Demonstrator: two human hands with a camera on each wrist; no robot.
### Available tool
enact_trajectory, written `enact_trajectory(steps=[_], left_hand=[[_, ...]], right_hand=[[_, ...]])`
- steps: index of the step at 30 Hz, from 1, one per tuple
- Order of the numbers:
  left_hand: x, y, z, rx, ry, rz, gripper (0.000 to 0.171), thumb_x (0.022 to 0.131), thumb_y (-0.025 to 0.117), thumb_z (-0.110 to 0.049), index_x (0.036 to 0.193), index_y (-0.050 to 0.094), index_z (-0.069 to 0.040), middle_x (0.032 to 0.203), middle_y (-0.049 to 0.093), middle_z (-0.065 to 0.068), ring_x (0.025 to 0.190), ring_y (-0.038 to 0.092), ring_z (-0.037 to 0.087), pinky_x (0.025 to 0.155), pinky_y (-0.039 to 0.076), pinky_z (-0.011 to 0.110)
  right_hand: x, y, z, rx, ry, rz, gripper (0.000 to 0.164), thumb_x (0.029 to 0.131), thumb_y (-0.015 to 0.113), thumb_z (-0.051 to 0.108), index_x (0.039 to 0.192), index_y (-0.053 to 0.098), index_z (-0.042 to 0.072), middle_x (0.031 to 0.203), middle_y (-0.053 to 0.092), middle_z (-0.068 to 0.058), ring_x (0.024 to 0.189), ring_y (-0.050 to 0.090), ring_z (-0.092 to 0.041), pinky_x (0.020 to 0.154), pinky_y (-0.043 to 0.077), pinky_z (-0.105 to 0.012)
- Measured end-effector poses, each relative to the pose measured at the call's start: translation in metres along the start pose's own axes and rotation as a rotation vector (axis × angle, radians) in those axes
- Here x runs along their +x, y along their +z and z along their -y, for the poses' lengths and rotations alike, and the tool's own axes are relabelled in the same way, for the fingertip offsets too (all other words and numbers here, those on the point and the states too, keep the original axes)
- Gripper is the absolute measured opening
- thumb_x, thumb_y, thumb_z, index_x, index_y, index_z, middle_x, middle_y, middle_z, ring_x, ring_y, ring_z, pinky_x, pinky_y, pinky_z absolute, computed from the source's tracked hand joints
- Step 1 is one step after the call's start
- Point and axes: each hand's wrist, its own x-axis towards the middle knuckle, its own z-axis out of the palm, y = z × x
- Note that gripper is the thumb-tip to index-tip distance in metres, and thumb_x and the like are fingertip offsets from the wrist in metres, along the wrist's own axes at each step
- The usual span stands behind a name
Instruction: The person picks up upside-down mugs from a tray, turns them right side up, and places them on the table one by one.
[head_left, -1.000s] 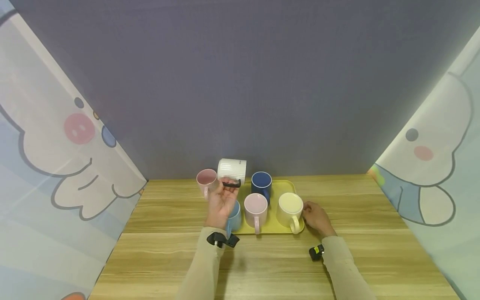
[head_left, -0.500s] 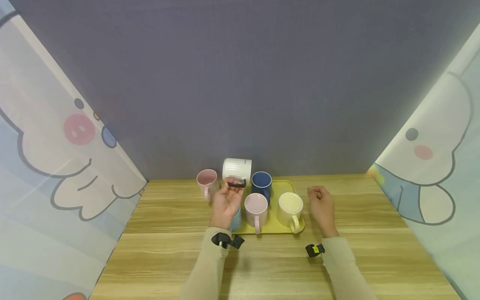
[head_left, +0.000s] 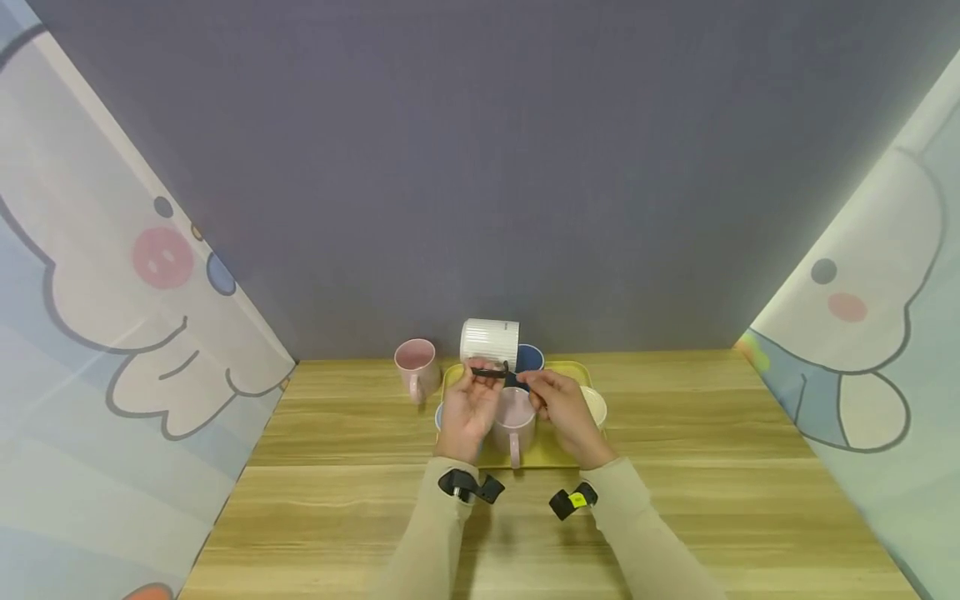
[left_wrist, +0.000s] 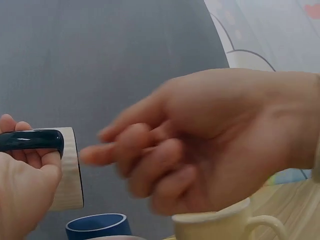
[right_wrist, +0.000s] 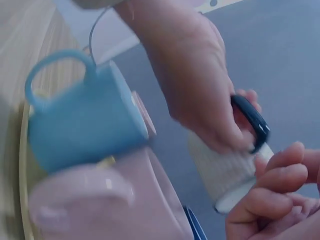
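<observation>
Six mugs show: farthest left, a pink mug [head_left: 417,357] stands on the desk [head_left: 337,467], at ten o'clock of the yellow tray [head_left: 551,454]. A sky-blue mug [right_wrist: 85,120], mostly hidden in the head view, bares its whole handle to the right wrist view. The left hand [head_left: 469,412] grips the black handle [head_left: 489,372] of a white mug [head_left: 490,342], held sideways toward one o'clock. A pale pink mug [head_left: 514,429] has a dark blue mug [head_left: 531,357] at one o'clock. The right hand [head_left: 567,408], fingers loosely bent round nothing, is just beside the white mug; touching, I cannot tell. At its three o'clock sits a cream mug [head_left: 596,406], whose handle only the left wrist view shows.
</observation>
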Motion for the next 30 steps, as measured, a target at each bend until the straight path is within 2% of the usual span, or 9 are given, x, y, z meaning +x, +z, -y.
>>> enact_trajectory(steps=[5, 10, 13, 18, 21, 25, 27, 30], left_hand=[[-0.001, -0.002, 0.007, 0.013, -0.018, 0.015, 0.022, 0.104, 0.032, -0.017, 0.093, 0.049, -0.007, 0.086, 0.055, 0.002, 0.086, 0.052, 0.015, 0.09, 0.045, 0.026], [-0.003, -0.005, 0.011, 0.03, -0.033, 0.033, 0.021, 0.104, 0.032, -0.019, 0.095, 0.048, -0.008, 0.089, 0.055, 0.001, 0.088, 0.052, 0.014, 0.092, 0.044, 0.025], [-0.004, -0.007, 0.013, 0.093, -0.046, 0.047, 0.024, 0.104, 0.031, -0.022, 0.094, 0.048, -0.009, 0.09, 0.055, 0.0, 0.09, 0.053, 0.013, 0.094, 0.043, 0.025], [-0.006, -0.009, 0.014, 0.223, -0.067, 0.078, 0.03, 0.105, 0.029, -0.026, 0.093, 0.053, -0.01, 0.091, 0.058, -0.001, 0.096, 0.056, 0.014, 0.102, 0.041, 0.027], [-0.006, -0.01, 0.013, 0.301, -0.082, 0.093, 0.034, 0.105, 0.028, -0.027, 0.091, 0.055, -0.012, 0.092, 0.059, -0.002, 0.102, 0.057, 0.015, 0.104, 0.039, 0.028], [-0.009, -0.01, 0.011, 0.403, -0.105, 0.095, 0.036, 0.105, 0.027, -0.03, 0.085, 0.054, -0.017, 0.091, 0.06, -0.006, 0.102, 0.056, 0.014, 0.097, 0.037, 0.027], [-0.01, -0.01, 0.01, 0.454, -0.114, 0.092, 0.036, 0.105, 0.028, -0.03, 0.083, 0.054, -0.019, 0.09, 0.059, -0.007, 0.099, 0.054, 0.012, 0.092, 0.036, 0.027], [-0.011, -0.01, 0.008, 0.528, -0.123, 0.097, 0.033, 0.105, 0.03, -0.029, 0.084, 0.053, -0.019, 0.091, 0.058, -0.008, 0.096, 0.049, 0.011, 0.088, 0.035, 0.027]], right_hand=[[0.006, 0.014, -0.002, 0.062, 0.077, -0.047, 0.026, 0.1, 0.051, 0.018, 0.112, 0.064, 0.0, 0.061, 0.048, 0.006, 0.048, 0.036, -0.003, 0.044, 0.028, -0.018], [0.005, 0.019, 0.001, 0.198, 0.055, -0.058, 0.021, 0.099, 0.053, 0.015, 0.107, 0.06, -0.003, 0.058, 0.045, 0.008, 0.045, 0.033, -0.001, 0.042, 0.026, -0.017], [0.004, 0.019, 0.001, 0.293, 0.042, -0.055, 0.02, 0.099, 0.051, 0.012, 0.108, 0.059, -0.005, 0.056, 0.043, 0.008, 0.044, 0.032, -0.002, 0.041, 0.024, -0.017], [0.002, 0.016, 0.001, 0.389, 0.032, -0.037, 0.021, 0.099, 0.051, 0.01, 0.111, 0.058, -0.005, 0.056, 0.044, 0.007, 0.045, 0.032, -0.002, 0.042, 0.024, -0.017], [0.001, 0.015, 0.001, 0.436, 0.026, -0.005, 0.018, 0.098, 0.052, 0.012, 0.108, 0.059, -0.002, 0.055, 0.044, 0.008, 0.046, 0.032, -0.002, 0.043, 0.024, -0.017], [-0.001, 0.013, 0.002, 0.499, 0.004, 0.074, 0.015, 0.098, 0.053, 0.014, 0.103, 0.058, 0.0, 0.051, 0.041, 0.01, 0.044, 0.031, -0.002, 0.043, 0.024, -0.016], [-0.002, 0.011, 0.002, 0.55, -0.006, 0.145, 0.015, 0.099, 0.051, 0.014, 0.103, 0.057, 0.001, 0.049, 0.039, 0.011, 0.043, 0.031, -0.002, 0.043, 0.023, -0.016], [-0.002, 0.007, 0.001, 0.67, -0.014, 0.293, 0.015, 0.102, 0.045, 0.014, 0.105, 0.054, 0.002, 0.046, 0.038, 0.011, 0.04, 0.03, -0.002, 0.043, 0.021, -0.018]])
